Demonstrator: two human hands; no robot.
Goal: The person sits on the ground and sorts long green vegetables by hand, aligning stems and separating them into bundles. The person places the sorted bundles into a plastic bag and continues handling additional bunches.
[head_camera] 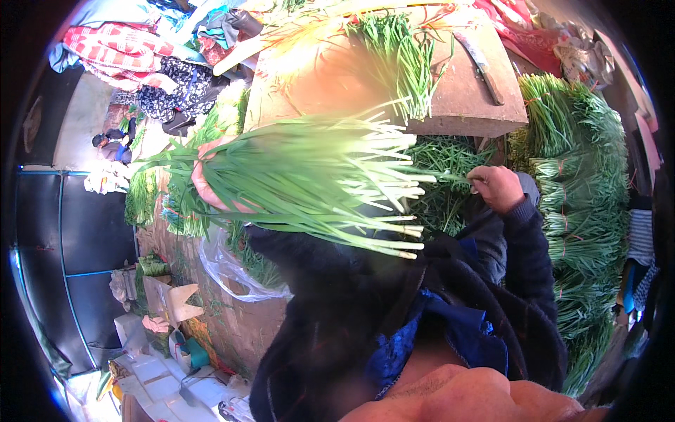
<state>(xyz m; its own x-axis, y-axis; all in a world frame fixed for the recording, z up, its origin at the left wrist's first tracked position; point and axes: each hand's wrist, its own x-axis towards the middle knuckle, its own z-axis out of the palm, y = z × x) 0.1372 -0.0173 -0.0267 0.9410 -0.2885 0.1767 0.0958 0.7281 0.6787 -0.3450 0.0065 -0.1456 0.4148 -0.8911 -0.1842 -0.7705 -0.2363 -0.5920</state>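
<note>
My left hand (204, 184) is wrapped around the leafy end of a large loose bunch of garlic chives (295, 169). The bunch lies sideways over my lap, its pale cut stalks fanned out to the right. To the right of those stalk ends, my right hand (497, 189) pinches a thin green strand (448, 176) between thumb and fingers. Whether that strand is still attached to the bunch cannot be told. Beyond the bunch, a smaller heap of chives (403, 66) rests on a low wooden table (316, 89).
A knife (482, 71) lies on the table's right part. Tied chive bundles (569, 211) are stacked along my right side. Loose green leaves (448, 150) fill the space below the table. At left are a clear plastic bag (232, 274), cardboard (171, 300) and a person in patterned clothing (179, 87).
</note>
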